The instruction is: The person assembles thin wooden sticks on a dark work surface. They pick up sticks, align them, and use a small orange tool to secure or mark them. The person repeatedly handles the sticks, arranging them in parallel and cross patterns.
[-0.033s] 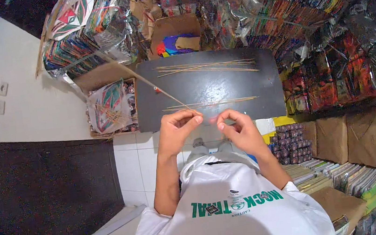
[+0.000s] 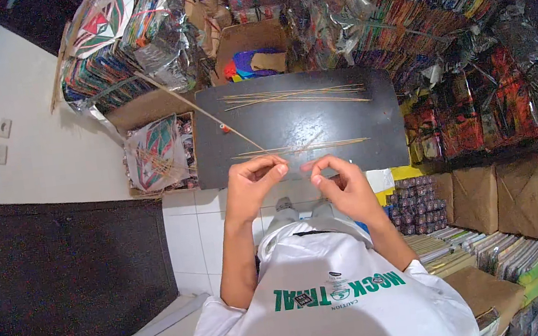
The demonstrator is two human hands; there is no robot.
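Observation:
My left hand [image 2: 254, 184] is closed at the table's near edge, thumb and forefinger pinching one end of a thin bamboo stick [image 2: 212, 118]. The stick slants away to the far left, over the dark table [image 2: 297, 121]. Just to the right, my right hand [image 2: 343, 182] has its thumb and forefinger bent together; whatever is between them is too fine to make out. A faint pale streak shows above these fingertips. Several thin sticks [image 2: 340, 142] lie crosswise just beyond my hands. Farther back, another loose bunch of sticks [image 2: 293, 94] rests on the tabletop.
A small red-and-white object [image 2: 224, 128] sits at the table's left. Beside it stands a box with a patterned kite-like sheet [image 2: 156, 155]. Behind is a cardboard box [image 2: 249, 36] with coloured material. Wrapped stacks [image 2: 425, 21] crowd the back and right; small dark spools [image 2: 417, 207] are piled at right.
The pinched stick has shifted very slightly, and a faint streak now shows above my right fingertips. Both hands stay almost in place.

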